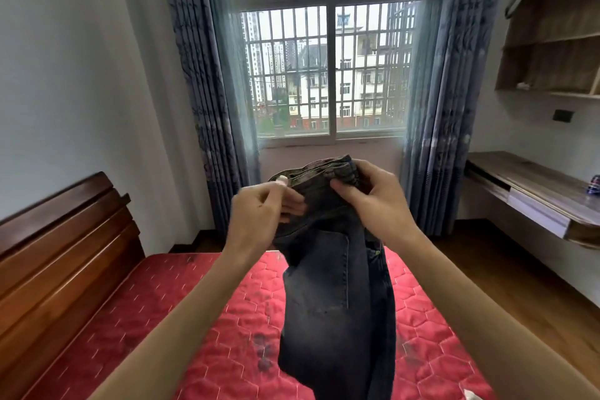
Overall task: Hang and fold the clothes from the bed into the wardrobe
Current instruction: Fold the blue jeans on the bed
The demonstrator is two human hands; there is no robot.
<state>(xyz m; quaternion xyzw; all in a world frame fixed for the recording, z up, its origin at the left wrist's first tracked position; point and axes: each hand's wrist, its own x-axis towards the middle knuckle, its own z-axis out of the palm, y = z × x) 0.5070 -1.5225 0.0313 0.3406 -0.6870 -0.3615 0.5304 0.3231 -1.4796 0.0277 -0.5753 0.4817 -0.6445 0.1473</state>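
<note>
A pair of dark blue jeans [334,295] hangs in the air above the bed [181,318], which has a red quilted mattress. My left hand [263,214] pinches the waistband at its left side. My right hand [373,198] grips the bunched waistband at its right side, thumb on the near face. The legs hang straight down between my forearms, and a back pocket faces me. The lower ends of the legs run out of the bottom of the view. The wardrobe is not in view.
A dark wooden headboard [65,247] stands at the left. A barred window [328,68] with blue curtains [207,101] lies straight ahead. At the right, a wall-mounted wooden desk [535,195] juts out below wooden shelves [552,52]. Wooden floor shows between bed and desk.
</note>
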